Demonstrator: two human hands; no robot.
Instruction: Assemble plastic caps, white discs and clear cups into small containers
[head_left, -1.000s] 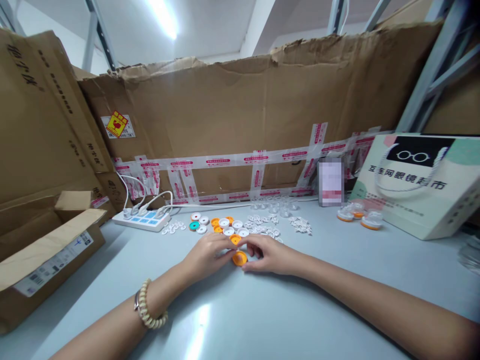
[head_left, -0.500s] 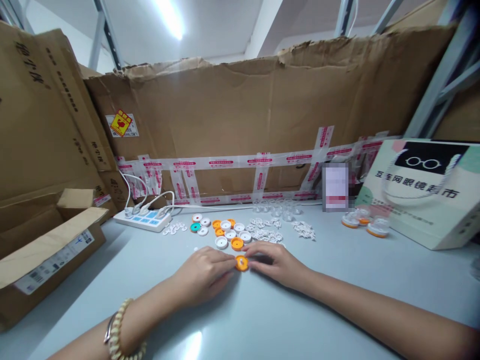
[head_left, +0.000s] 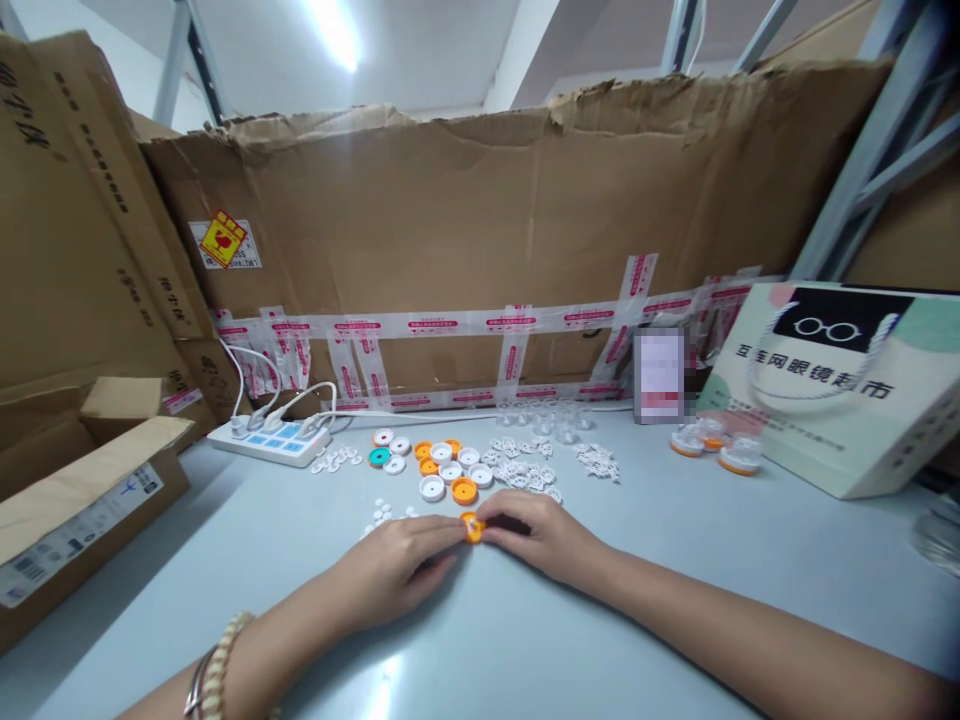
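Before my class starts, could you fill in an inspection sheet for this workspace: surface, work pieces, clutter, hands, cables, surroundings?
Surface: pale table, light reflected near its front.
Work pieces: orange piece near centre; loose round pieces, small white parts and clear domes mostly beyond.
Clutter: open carton at left, paper bag at right.
Hands: left hand and right hand touch the orange piece from opposite sides; exact grip unclear.
Cables: white cords plugged into a power strip, rear left.
Surroundings: taped cardboard behind, metal frame at right, ceiling light above.
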